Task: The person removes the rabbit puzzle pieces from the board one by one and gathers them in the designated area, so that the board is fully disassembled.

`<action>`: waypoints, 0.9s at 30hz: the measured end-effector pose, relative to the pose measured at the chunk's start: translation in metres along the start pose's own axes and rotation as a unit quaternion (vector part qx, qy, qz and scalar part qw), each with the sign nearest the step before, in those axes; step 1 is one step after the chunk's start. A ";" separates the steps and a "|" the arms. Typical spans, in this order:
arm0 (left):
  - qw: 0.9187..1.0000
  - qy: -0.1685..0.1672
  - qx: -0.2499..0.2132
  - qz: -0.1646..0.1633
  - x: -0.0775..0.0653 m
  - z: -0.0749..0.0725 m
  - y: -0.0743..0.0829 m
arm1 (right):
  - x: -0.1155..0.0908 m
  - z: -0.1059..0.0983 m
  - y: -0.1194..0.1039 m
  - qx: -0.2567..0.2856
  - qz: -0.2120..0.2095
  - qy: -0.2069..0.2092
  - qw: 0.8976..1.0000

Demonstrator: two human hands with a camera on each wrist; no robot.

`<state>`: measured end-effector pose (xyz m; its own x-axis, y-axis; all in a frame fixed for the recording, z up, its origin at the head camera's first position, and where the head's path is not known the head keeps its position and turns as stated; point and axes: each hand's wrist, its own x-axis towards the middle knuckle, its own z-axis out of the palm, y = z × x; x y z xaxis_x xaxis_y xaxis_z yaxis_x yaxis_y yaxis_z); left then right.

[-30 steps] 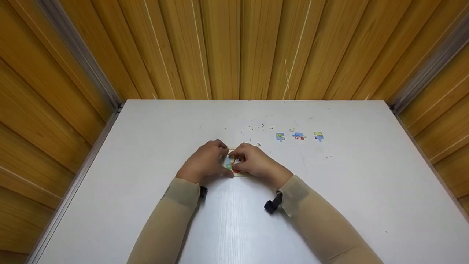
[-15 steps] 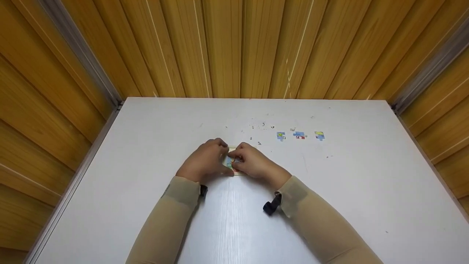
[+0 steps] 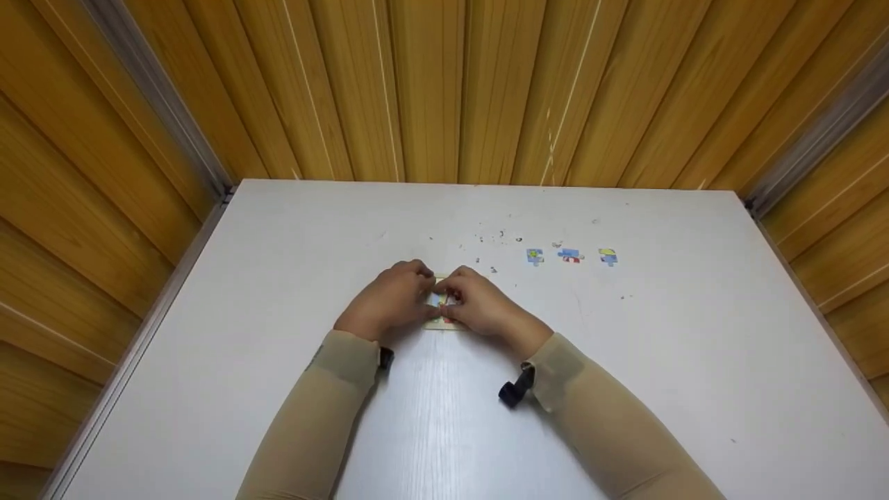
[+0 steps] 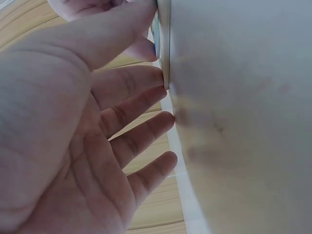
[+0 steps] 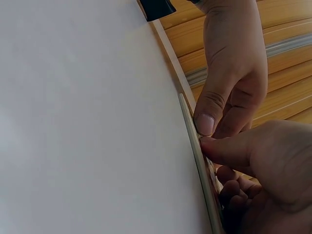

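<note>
Puzzle board (image 3: 442,326) flat on surface (image 3: 434,430).
Left hand (image 3: 396,298) touches board's left side, grip spread; right hand (image 3: 483,303) touches right side, grip indeterminable.

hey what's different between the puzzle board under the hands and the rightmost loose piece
The board is larger than the loose piece. The board runs straight along its near side; the piece is knobbed there. The left hand and right hand partly cover the board; the piece lies uncovered. Both sit on the white table and show blue.
</note>
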<state>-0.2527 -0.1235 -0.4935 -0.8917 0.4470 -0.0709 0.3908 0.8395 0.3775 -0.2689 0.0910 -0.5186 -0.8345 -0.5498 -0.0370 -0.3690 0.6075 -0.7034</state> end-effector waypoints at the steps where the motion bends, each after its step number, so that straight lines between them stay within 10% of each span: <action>1: 1.000 -0.001 0.001 0.001 0.000 0.000 0.000 | 0.000 0.000 0.000 0.002 0.001 0.001 1.000; 27: 1.000 0.005 -0.003 0.009 0.002 -0.001 0.000 | 0.001 0.000 0.002 0.019 -0.010 0.015 1.000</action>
<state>-0.2548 -0.1230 -0.4930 -0.8868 0.4589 -0.0543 0.4055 0.8291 0.3850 -0.2704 0.0921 -0.5201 -0.8392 -0.5438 -0.0032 -0.3693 0.5742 -0.7307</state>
